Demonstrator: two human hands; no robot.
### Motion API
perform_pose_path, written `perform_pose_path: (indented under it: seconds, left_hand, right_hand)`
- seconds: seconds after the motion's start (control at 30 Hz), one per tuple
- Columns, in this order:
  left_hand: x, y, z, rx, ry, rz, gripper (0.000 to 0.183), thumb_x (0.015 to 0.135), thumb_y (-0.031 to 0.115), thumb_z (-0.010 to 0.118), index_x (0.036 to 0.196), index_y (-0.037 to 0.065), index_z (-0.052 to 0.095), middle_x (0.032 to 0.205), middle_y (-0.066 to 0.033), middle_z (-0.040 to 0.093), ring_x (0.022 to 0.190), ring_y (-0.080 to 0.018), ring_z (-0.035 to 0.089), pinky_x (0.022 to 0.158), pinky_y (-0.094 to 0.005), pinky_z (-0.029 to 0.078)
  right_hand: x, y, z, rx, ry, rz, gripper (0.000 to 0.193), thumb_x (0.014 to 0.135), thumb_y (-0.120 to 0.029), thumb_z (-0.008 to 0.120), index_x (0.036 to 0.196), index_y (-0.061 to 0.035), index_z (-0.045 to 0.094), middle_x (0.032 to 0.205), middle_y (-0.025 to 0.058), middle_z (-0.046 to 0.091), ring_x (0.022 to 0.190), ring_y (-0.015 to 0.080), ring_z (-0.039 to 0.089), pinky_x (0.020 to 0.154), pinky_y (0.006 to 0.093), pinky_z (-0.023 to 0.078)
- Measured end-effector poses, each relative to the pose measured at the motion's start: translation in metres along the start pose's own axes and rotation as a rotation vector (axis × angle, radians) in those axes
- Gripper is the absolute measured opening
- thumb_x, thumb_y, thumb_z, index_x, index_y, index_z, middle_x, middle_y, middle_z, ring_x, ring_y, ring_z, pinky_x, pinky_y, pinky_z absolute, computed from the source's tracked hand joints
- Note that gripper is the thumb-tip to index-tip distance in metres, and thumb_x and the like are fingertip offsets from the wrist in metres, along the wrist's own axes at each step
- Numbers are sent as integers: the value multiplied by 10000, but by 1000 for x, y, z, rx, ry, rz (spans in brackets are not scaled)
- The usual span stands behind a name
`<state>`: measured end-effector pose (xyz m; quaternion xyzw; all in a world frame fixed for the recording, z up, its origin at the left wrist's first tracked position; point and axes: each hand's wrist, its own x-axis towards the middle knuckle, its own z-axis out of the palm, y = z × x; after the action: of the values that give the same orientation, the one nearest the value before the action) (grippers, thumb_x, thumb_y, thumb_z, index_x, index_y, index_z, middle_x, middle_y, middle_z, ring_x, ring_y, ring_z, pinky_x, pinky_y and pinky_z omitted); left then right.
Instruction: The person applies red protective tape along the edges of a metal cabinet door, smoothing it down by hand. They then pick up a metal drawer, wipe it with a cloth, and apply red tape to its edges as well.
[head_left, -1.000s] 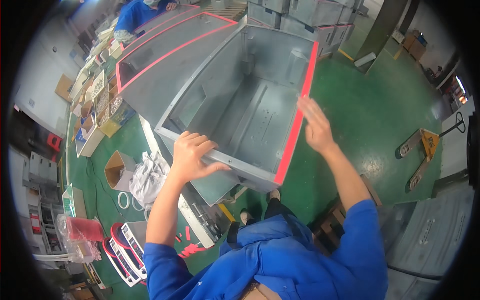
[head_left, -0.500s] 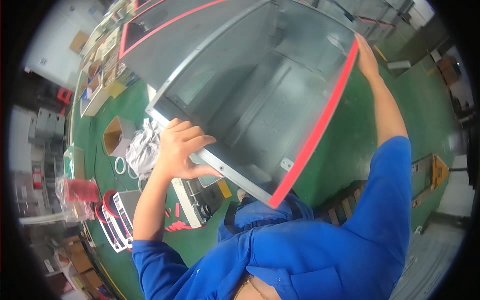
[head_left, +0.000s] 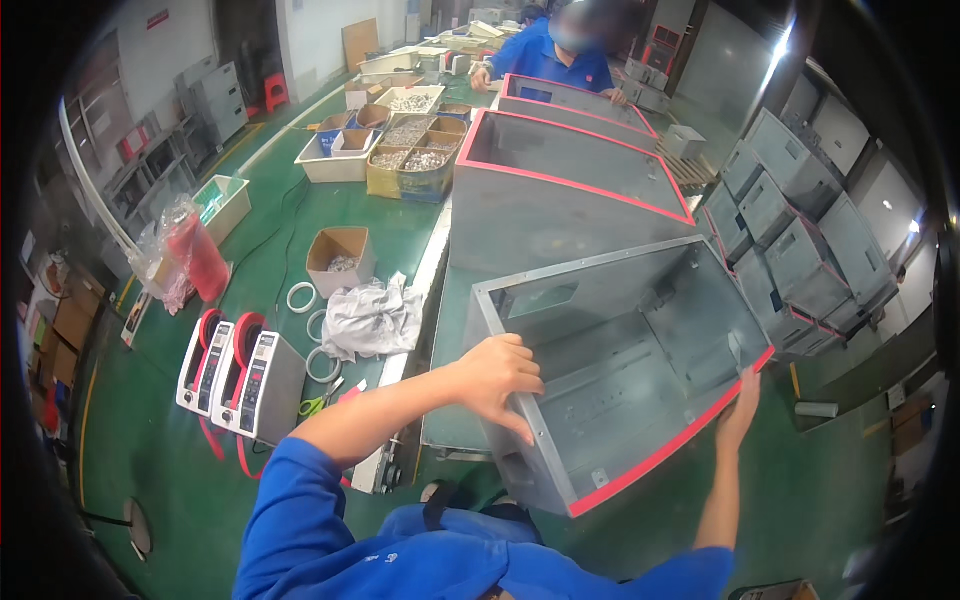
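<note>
A grey sheet-metal box (head_left: 620, 385), its open side facing up, is tilted in front of me. Red strip (head_left: 680, 440) runs along its near edge; the other visible rim edges are bare metal. My left hand (head_left: 500, 385) grips the left rim, its thumb lying along the edge. At the near right corner my right hand (head_left: 738, 412) holds the outer side, the fingertips close to the red strip's end. Just beyond stands another grey metal box (head_left: 540, 225) with red strip round its rim.
Left of the box are two tape dispensers (head_left: 262, 385) with red tape, green-handled scissors (head_left: 318, 402), a white cloth (head_left: 372, 318) and a small-parts carton (head_left: 340, 258). A co-worker in blue (head_left: 565, 55) stands at the far end. Metal boxes (head_left: 800, 250) are stacked at right.
The box has come down and away from me, near the bench line, with both hands still on it. My view has tipped up, showing the co-worker and stacked boxes.
</note>
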<state>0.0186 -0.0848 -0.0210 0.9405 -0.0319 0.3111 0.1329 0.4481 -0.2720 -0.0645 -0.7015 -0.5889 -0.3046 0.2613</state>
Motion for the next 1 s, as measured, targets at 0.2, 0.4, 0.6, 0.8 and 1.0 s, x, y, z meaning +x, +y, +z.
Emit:
perform_pose_path:
  seconds: [0.2,0.4,0.6,0.8,1.0]
  left_hand:
    - [-2,-2,7,13,31,41,562,552,628,681,648,81,598,566,-24,496,545,-212,471,544,-318,309]
    - [-3,0,9,19,32,12,567,538,622,683,573,64,588,524,-53,508,534,-222,489,547,-322,317]
    - [-3,58,24,22,-22,-120,563,579,618,644,557,61,570,547,-77,531,574,-244,526,626,-335,351]
    - [-15,139,39,101,-114,-186,525,609,504,675,797,23,585,642,-62,515,606,-224,497,608,-334,349]
    - [-16,156,25,33,-165,-87,783,629,427,676,1225,-24,441,780,-81,514,722,-216,504,683,-328,374]
  right_hand:
    - [-67,-191,-73,280,-94,-172,423,747,-5,403,1153,28,518,1217,185,505,1185,384,425,1007,502,289]
    - [-114,-288,-99,295,44,-306,349,732,-37,441,1055,12,564,1131,177,541,1105,370,482,934,471,365]
    - [-274,-333,-31,1077,-60,1264,343,833,-193,432,1098,9,512,1087,156,537,1057,345,483,903,441,380]
    - [-298,-343,50,1586,-206,1738,550,871,-416,367,1267,-34,359,1288,137,369,1211,316,334,998,455,283]
    - [-271,-349,46,2196,585,2334,615,853,-469,377,1329,-84,313,1377,112,289,1268,316,273,1043,458,226]
